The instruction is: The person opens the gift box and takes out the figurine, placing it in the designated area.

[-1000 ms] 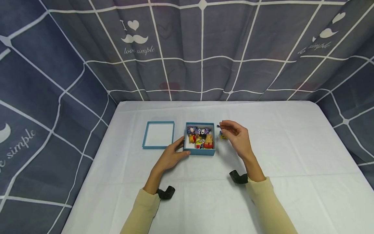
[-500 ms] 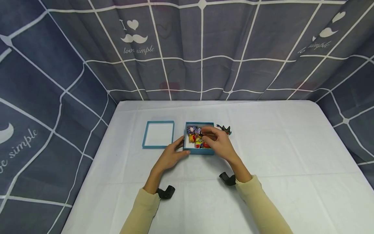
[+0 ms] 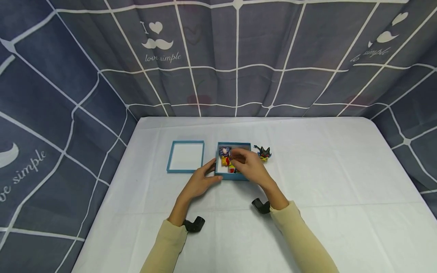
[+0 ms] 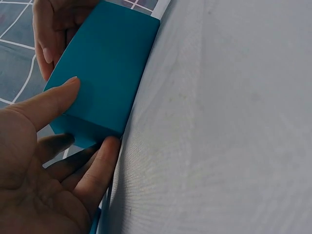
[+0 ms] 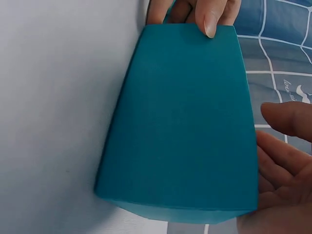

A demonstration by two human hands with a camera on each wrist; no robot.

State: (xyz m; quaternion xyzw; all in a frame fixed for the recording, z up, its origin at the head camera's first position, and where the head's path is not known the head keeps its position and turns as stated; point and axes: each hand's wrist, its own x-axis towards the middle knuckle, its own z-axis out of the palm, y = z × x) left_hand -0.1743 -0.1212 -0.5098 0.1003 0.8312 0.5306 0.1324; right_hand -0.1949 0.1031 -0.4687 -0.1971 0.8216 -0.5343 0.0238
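Observation:
A small blue box [image 3: 233,176] stands upright on the table with several colourful toy figures [image 3: 225,151] inside. My left hand [image 3: 200,182] grips its near left corner. In the left wrist view the thumb [image 4: 68,95] lies on the front wall, while the other fingers bend around the side. Over the right part of the box is my right hand [image 3: 252,165], reaching in. In the right wrist view its thumb [image 5: 287,117] is clear of the rim and apart from the fingers, whose tips the box hides. To the right stands a dark, eared toy figure [image 3: 264,153] with yellow below.
A blue-rimmed box lid [image 3: 185,157], white inside, lies left of the box. White cloth [image 3: 341,170] covers the table. A grey curtain [image 3: 259,45] with white lines hangs behind it and at both sides.
My right hand has left the dark toy figure, now standing on the cloth, and moved left over the box. The left hand has stayed on the box.

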